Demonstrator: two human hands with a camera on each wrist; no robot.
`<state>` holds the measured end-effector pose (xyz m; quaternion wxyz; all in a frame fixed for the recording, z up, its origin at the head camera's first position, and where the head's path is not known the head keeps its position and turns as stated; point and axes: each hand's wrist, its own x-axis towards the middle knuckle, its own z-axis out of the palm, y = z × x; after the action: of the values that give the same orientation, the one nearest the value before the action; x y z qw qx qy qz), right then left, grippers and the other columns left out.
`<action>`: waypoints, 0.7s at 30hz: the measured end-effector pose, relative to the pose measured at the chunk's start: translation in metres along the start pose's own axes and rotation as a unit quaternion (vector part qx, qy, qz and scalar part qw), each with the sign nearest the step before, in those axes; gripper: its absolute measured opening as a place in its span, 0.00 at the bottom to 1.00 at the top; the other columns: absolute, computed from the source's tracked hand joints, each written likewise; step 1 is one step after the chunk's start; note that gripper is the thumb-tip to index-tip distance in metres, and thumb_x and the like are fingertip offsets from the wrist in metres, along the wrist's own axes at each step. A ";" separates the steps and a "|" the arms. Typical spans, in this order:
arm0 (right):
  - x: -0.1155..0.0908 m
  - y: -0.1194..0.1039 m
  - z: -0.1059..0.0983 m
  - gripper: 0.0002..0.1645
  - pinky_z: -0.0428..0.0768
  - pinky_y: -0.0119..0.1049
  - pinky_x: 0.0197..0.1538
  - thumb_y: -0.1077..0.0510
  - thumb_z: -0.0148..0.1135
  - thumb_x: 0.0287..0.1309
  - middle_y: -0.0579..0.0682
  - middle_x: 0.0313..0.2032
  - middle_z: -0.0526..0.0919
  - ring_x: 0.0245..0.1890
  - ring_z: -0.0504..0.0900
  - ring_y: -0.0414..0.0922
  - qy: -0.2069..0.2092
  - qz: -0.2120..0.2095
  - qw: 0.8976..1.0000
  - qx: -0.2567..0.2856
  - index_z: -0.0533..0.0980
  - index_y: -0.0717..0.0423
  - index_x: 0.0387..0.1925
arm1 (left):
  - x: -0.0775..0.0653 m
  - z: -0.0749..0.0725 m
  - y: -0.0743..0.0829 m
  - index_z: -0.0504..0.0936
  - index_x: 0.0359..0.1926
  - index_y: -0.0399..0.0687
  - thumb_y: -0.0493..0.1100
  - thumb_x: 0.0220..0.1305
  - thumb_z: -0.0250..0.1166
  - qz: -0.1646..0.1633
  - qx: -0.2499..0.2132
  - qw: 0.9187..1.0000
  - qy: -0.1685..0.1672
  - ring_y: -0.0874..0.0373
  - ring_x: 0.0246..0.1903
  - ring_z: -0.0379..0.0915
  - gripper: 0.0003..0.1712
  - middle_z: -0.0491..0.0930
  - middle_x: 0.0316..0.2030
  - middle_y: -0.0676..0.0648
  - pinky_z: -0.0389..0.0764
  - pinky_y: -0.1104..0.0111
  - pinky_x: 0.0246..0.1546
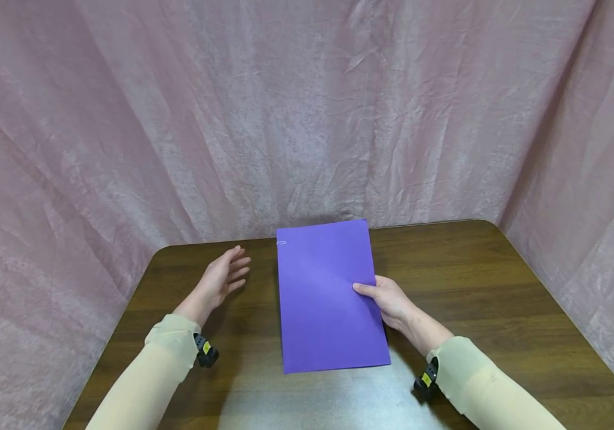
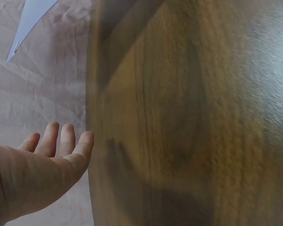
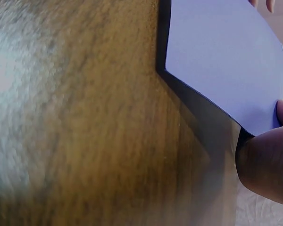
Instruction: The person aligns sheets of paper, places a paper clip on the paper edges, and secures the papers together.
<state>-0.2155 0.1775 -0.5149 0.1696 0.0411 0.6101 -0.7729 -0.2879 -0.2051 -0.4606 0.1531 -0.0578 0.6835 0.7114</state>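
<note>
Purple sheets of paper (image 1: pixel 325 310), seen as one flat rectangle, are held above the table; how many there are cannot be told. A small pale paper clip (image 1: pixel 282 243) sits on their upper left edge. My right hand (image 1: pixel 393 301) pinches the right edge, thumb on the front face and the other fingers hidden behind. Left of the paper, my left hand (image 1: pixel 224 276) is apart from it and holds nothing, its fingers loosely spread. In the left wrist view, the palm and fingers (image 2: pixel 49 141) show beside a corner of the paper (image 2: pixel 30 23).
The brown wooden table (image 1: pixel 468 269) has rounded far corners and a bright reflection at its near middle. Pink curtains (image 1: pixel 307 119) hang behind it and along both sides. A black wrist device (image 1: pixel 206 351) is strapped to each forearm.
</note>
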 end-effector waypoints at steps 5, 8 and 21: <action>0.001 0.000 -0.001 0.15 0.86 0.40 0.38 0.60 0.62 0.70 0.51 0.34 0.88 0.33 0.88 0.45 0.004 -0.001 1.000 0.007 0.76 0.64 0.53 | -0.006 -0.008 -0.003 0.53 0.80 0.44 0.62 0.80 0.49 -0.004 0.006 1.000 -0.002 0.39 0.75 0.52 0.41 0.57 0.77 0.36 0.58 0.47 0.73; 0.001 -0.001 -0.001 0.14 0.85 0.39 0.38 0.61 0.62 0.70 0.51 0.33 0.88 0.32 0.88 0.45 0.007 -0.003 1.000 0.008 0.76 0.64 0.52 | -0.010 -0.013 -0.005 0.52 0.81 0.45 0.63 0.79 0.49 -0.008 0.010 1.000 -0.002 0.40 0.75 0.52 0.42 0.56 0.77 0.36 0.58 0.47 0.73; 0.000 -0.005 -0.003 0.11 0.85 0.39 0.38 0.61 0.61 0.71 0.50 0.33 0.88 0.33 0.88 0.45 0.006 -0.005 1.000 0.016 0.76 0.62 0.51 | -0.028 -0.017 -0.017 0.51 0.81 0.43 0.62 0.80 0.48 -0.010 0.003 1.000 -0.013 0.40 0.76 0.51 0.42 0.56 0.77 0.36 0.58 0.47 0.73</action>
<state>-0.2170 0.1817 -0.5114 0.1615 0.0449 0.5991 -0.7829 -0.2588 -0.2255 -0.4694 0.1694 -0.0554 0.6828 0.7085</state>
